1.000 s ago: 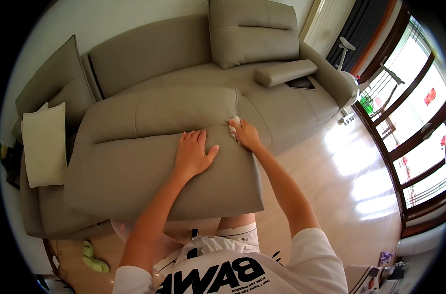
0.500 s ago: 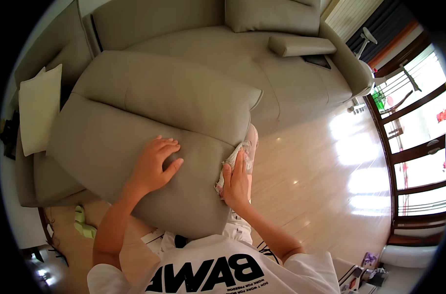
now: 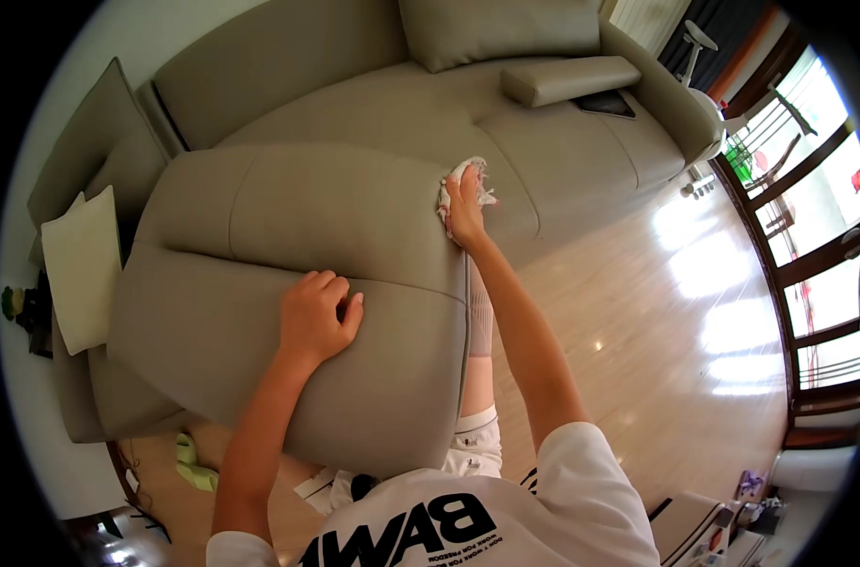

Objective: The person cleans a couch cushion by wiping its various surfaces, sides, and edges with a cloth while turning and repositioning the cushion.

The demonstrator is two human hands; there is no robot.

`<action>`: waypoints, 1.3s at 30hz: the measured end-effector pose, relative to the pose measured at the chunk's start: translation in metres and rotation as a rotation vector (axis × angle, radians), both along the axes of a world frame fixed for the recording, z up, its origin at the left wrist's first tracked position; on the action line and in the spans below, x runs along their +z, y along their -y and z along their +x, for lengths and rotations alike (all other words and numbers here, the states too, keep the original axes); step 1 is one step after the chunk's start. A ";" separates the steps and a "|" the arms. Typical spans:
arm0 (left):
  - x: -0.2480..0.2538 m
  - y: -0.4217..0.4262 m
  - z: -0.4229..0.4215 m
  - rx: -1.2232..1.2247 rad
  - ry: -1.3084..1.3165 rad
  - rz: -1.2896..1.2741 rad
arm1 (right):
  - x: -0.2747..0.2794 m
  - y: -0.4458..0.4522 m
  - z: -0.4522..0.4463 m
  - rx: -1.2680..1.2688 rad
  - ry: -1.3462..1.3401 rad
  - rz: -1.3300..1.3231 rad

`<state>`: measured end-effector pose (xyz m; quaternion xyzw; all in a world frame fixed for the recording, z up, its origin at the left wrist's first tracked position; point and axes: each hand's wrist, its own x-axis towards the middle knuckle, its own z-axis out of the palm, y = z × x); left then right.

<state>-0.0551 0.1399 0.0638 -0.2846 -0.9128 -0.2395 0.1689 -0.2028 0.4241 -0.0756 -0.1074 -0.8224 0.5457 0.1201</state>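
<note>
A large grey-brown sofa cushion [image 3: 288, 213] lies in front of me, crossed by a deep crease, its near part against my lap. My left hand [image 3: 318, 317] rests on it with fingers curled in at the crease and the thumb sticking up. At the cushion's far right corner, my right hand [image 3: 465, 210] presses a crumpled white cloth with pinkish patches [image 3: 455, 180] against the surface. The cloth bunches out around the fingers. My right leg [image 3: 482, 321] shows beside the cushion's right edge.
Behind is the matching sofa [image 3: 354, 99], with a back cushion [image 3: 506, 33], an armrest-like bolster [image 3: 572, 80] and a dark tablet [image 3: 608, 104]. A cream pillow [image 3: 82, 274] leans at left. Green slippers [image 3: 196, 463] lie on the shiny floor [image 3: 619, 331]. Glass doors [image 3: 799, 217] stand at right.
My right hand has moved the cloth up along the cushion's right edge to the far corner. My left fingers have curled in. The cushion has tilted slightly and the view has shifted.
</note>
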 end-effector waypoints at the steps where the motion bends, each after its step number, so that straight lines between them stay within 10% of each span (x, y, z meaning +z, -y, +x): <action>1: 0.001 0.000 0.000 -0.003 0.008 -0.005 | 0.000 0.005 -0.003 -0.024 -0.063 0.047; 6: -0.001 0.000 0.004 -0.040 -0.002 0.010 | 0.120 0.024 0.135 0.220 0.534 -0.071; 11: -0.005 -0.002 0.001 -0.063 -0.024 -0.004 | 0.068 0.042 0.193 0.250 0.021 0.038; 18: -0.001 -0.003 0.004 -0.020 -0.031 0.020 | 0.016 0.007 0.018 -0.030 -0.144 0.164; 20: -0.002 -0.004 0.002 -0.016 -0.014 0.036 | -0.026 -0.045 -0.047 0.142 -0.128 0.885; 23: -0.003 -0.001 0.001 -0.011 0.038 0.069 | -0.010 -0.045 -0.068 0.263 0.171 0.744; 28: -0.009 -0.001 0.004 0.004 0.086 0.101 | 0.032 0.016 0.048 0.090 -0.180 0.253; 33: -0.008 0.001 0.001 -0.014 0.124 0.003 | 0.102 0.053 0.176 0.225 -0.074 0.346; 39: -0.008 0.002 -0.003 -0.022 0.120 0.037 | 0.081 0.015 0.099 0.251 -0.037 0.264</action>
